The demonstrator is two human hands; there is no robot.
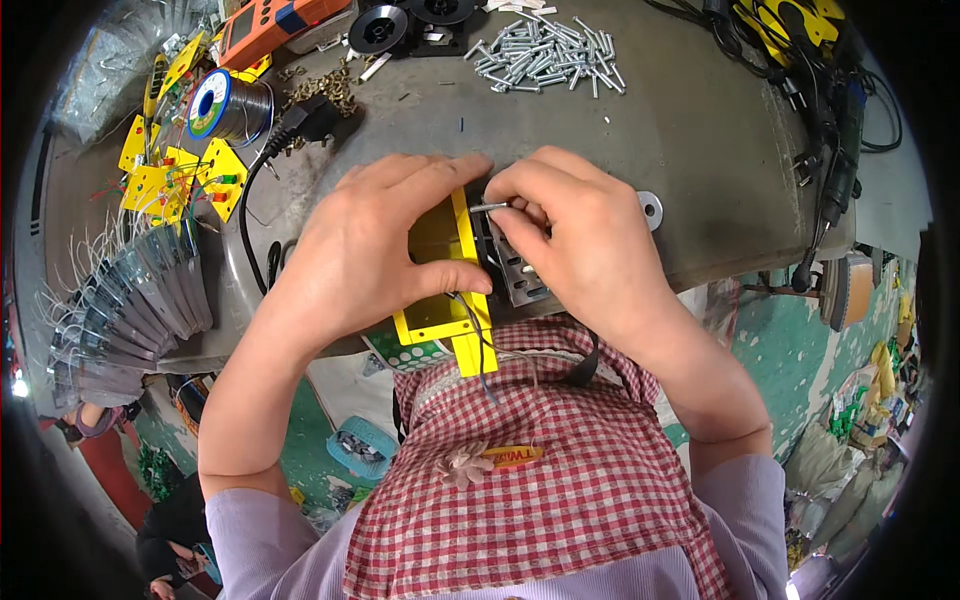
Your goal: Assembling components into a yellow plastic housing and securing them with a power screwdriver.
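Note:
My left hand [365, 235] is wrapped round a yellow metal box frame [440, 331] at the table's near edge, its thumb across the inner side. Between the thumb and fingers of my right hand [595, 230] is a silver screw [487, 208], held level with its end at the frame's right wall. A slotted silver metal plate [523, 284] and dark parts lie against that wall, partly hidden under my right hand. A thin black wire [482, 335] hangs from the frame's near end. Most of the frame's far end is covered by my left hand.
A pile of long silver screws [550, 55] lies at the back, with brass screws [325, 88] and a solder spool [228, 107] to the left. Yellow panels [152, 192], a black plug [313, 117] and fanned grey metal pieces [130, 300] fill the left. A corded black tool [845, 150] lies right.

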